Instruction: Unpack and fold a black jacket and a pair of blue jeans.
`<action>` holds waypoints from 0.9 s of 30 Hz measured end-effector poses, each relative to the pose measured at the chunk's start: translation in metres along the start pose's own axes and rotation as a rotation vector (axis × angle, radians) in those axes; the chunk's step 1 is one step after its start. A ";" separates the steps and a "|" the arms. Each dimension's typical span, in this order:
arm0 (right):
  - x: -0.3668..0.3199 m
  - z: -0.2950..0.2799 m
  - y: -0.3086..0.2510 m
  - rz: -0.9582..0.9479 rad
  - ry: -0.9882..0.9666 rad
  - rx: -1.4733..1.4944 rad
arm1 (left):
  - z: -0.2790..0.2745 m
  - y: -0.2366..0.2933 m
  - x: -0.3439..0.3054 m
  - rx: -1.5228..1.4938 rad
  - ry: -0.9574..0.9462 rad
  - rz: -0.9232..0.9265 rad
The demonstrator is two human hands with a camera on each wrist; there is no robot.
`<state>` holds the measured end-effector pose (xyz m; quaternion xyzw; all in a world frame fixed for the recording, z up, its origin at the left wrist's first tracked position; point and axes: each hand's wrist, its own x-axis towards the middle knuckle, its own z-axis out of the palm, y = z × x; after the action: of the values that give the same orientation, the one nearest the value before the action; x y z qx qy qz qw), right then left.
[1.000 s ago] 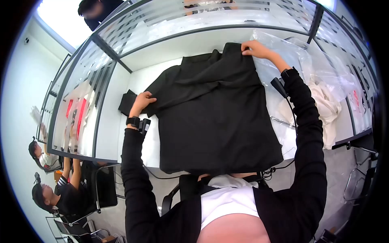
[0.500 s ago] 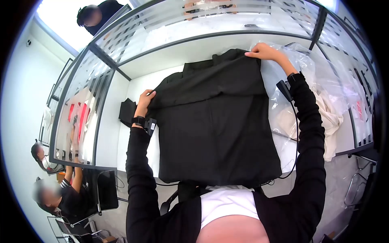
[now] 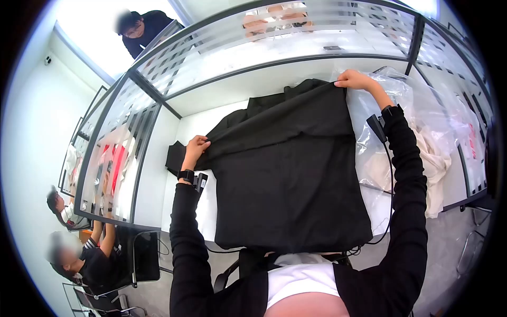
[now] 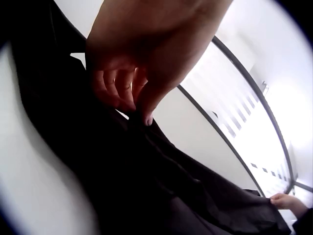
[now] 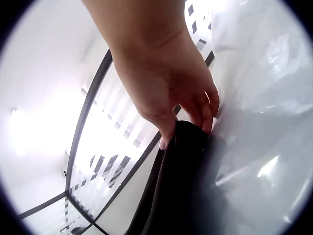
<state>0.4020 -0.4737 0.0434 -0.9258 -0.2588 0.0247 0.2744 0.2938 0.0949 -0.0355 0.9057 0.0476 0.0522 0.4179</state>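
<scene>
A black garment (image 3: 290, 190) lies spread over the white table, its lower edge hanging at the near side by the person's lap. The left hand (image 3: 196, 149) pinches its left side near a sleeve, whose end lies farther left. At the upper right corner the right hand (image 3: 355, 80) pinches the edge. Between both hands the cloth forms a slanting fold. In the left wrist view, the left hand (image 4: 142, 54) has thumb and fingers closed on dark cloth. The right wrist view shows the right hand (image 5: 168, 83) gripping a raised black edge (image 5: 181, 166).
Clear plastic bags (image 3: 391, 95) and a cream cloth (image 3: 430, 164) lie to the right of the garment. Framed partitions (image 3: 285, 61) surround the table at the back and sides. Other people (image 3: 100, 264) are beyond them. Cables hang near the table's front edge.
The left hand shifted its hold on the left side, and the cloth between the hands was drawn into a straighter slanting fold. The right hand keeps its pinch. The head view has shifted slightly.
</scene>
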 end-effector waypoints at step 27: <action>0.000 0.095 -0.135 -0.022 -0.013 0.596 | -0.081 -0.065 -0.063 0.516 0.193 0.106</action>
<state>0.3214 -0.3302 0.0329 -0.8016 -0.2517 0.1025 0.5326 0.2176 0.1897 -0.0364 0.9742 0.0516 0.1463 0.1638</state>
